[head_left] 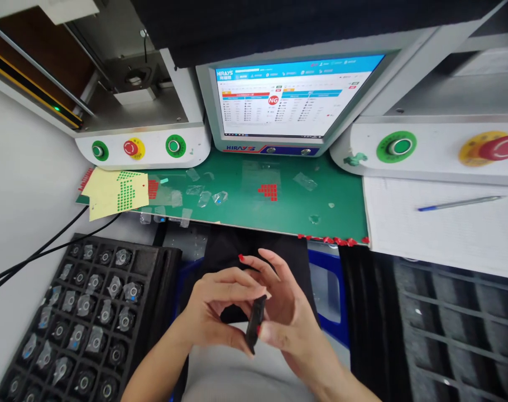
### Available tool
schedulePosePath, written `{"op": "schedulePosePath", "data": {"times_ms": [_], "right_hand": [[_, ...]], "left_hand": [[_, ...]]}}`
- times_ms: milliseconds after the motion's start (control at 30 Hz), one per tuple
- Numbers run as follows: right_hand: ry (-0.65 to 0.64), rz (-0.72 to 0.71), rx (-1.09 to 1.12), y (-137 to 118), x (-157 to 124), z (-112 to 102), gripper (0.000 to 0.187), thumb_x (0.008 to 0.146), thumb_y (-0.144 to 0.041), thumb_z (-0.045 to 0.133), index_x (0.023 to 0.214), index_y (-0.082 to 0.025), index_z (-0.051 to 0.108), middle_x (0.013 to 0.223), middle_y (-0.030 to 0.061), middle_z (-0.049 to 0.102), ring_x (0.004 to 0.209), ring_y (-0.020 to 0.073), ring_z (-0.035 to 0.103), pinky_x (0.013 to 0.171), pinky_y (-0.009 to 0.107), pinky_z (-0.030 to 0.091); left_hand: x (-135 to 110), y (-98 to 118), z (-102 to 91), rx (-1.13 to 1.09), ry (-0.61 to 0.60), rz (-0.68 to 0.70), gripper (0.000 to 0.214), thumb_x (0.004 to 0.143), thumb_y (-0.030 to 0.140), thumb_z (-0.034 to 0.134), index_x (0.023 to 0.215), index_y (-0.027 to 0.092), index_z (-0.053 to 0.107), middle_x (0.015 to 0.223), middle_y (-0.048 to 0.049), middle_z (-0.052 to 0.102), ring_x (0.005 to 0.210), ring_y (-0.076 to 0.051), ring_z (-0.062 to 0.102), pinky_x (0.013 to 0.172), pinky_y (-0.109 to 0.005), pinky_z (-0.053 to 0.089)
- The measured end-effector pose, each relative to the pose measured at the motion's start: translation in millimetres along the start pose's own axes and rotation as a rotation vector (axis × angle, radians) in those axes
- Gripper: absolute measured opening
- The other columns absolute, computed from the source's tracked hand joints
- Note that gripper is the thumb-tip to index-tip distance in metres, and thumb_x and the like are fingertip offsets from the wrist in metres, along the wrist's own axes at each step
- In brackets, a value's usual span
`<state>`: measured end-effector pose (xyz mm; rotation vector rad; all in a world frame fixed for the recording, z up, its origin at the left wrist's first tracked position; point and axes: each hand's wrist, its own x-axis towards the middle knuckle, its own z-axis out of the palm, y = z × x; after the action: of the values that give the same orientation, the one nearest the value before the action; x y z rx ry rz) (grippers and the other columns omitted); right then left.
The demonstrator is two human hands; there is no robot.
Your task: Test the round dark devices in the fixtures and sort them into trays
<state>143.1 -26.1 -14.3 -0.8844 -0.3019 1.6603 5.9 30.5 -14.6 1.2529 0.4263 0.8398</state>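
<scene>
The left hand (218,310) is clamped on a black part (256,325), its thumb at the near end and its forefinger at the far end. Take the part as the centre of a clock, with twelve straight away from the person.

The part is held in the air above the lap, turned nearly edge-on to the view. It looks small, dark and thin, with a slightly uneven outline, and it leans so that its upper end points to about one o'clock. Its faces are too foreshortened to make out.

The right hand (291,321) comes in from four o'clock. Its thumb touches the part's right side, where a spot of red shows at the thumb tip. The other fingers (274,262) are raised and loosely curled, well apart from the thumb; one of them carries a red bit (241,257) on its tip.

At nine o'clock is a black tray (143,261) with round lensed pieces (84,305) in its slots, many with clear film on them. At twelve, red stickers (269,192) lie on the green mat (237,215), and beyond them a screen (245,120) shows "NG". A pen (459,204) lies at two.
</scene>
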Motion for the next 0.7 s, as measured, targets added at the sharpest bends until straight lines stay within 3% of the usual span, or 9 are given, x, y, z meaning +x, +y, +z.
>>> {"op": "schedulePosePath", "data": {"times_ms": [67,167,267,367,467,567,700], "right_hand": [[0.002,-0.077,0.026,-2,-2,2,0.081,0.058,-0.055,0.090,0.128,-0.036,0.052,0.133,0.0077,0.056,0.121,0.0285,0.055,0.093,0.043,0.052],[0.070,-0.237,-0.009,-6,-4,1,0.058,0.076,-0.055,0.075,0.126,-0.032,0.056,0.131,0.0089,0.059,0.126,0.0291,0.053,0.094,0.043,0.052],[0.176,-0.377,-0.086,-9,-5,1,0.039,0.081,-0.045,0.074,0.115,-0.030,0.062,0.123,0.0064,0.064,0.122,0.0268,0.058,0.099,0.043,0.050],[0.201,-0.431,-0.082,-6,-6,4,0.030,0.086,-0.035,0.072,0.113,-0.031,0.061,0.121,0.0047,0.065,0.118,0.0253,0.062,0.098,0.043,0.051],[0.117,-0.406,-0.084,-1,-8,5,0.028,0.091,-0.031,0.066,0.118,-0.033,0.058,0.124,0.0042,0.063,0.120,0.0250,0.062,0.099,0.044,0.052],[0.037,-0.363,-0.116,1,-9,4,0.029,0.094,-0.029,0.062,0.121,-0.034,0.054,0.128,0.0051,0.061,0.122,0.0260,0.060,0.094,0.043,0.056],[0.077,-0.339,-0.152,-1,-10,6,0.025,0.094,-0.032,0.061,0.118,-0.032,0.055,0.122,0.0066,0.065,0.115,0.0259,0.064,0.087,0.040,0.059]], "left_hand": [[1,0,5.3,-0.134,0.015,-0.062,0.056,0.075,0.032,0.084,0.128,0.030,0.067,0.112,-0.0093,0.071,0.079,-0.017,0.072,0.068,-0.026,0.062],[3,4,14.4,-0.336,0.045,-0.176,0.039,0.095,0.035,0.062,0.134,0.028,0.063,0.114,-0.0130,0.072,0.080,-0.018,0.073,0.065,-0.027,0.060],[5,6,22.4,-0.407,0.150,-0.266,0.034,0.098,0.035,0.056,0.127,0.020,0.066,0.105,-0.0148,0.074,0.071,-0.016,0.070,0.058,-0.024,0.057],[7,6,29.9,-0.295,0.248,-0.302,0.035,0.091,0.044,0.064,0.106,0.012,0.066,0.089,-0.0118,0.072,0.056,-0.011,0.061,0.046,-0.019,0.049],[8,6,36.7,-0.145,0.286,-0.283,0.033,0.094,0.046,0.060,0.086,0.014,0.058,0.071,-0.0020,0.063,0.042,-0.004,0.046,0.038,-0.014,0.037],[7,7,42.0,0.009,0.308,-0.255,0.030,0.098,0.042,0.054,0.082,0.017,0.053,0.059,0.0050,0.050,0.041,-0.004,0.039,0.039,-0.014,0.031],[3,8,45.1,0.111,0.257,-0.236,0.029,0.100,0.041,0.050,0.084,0.017,0.054,0.059,0.0055,0.045,0.047,-0.006,0.040,0.044,-0.017,0.033]]}}
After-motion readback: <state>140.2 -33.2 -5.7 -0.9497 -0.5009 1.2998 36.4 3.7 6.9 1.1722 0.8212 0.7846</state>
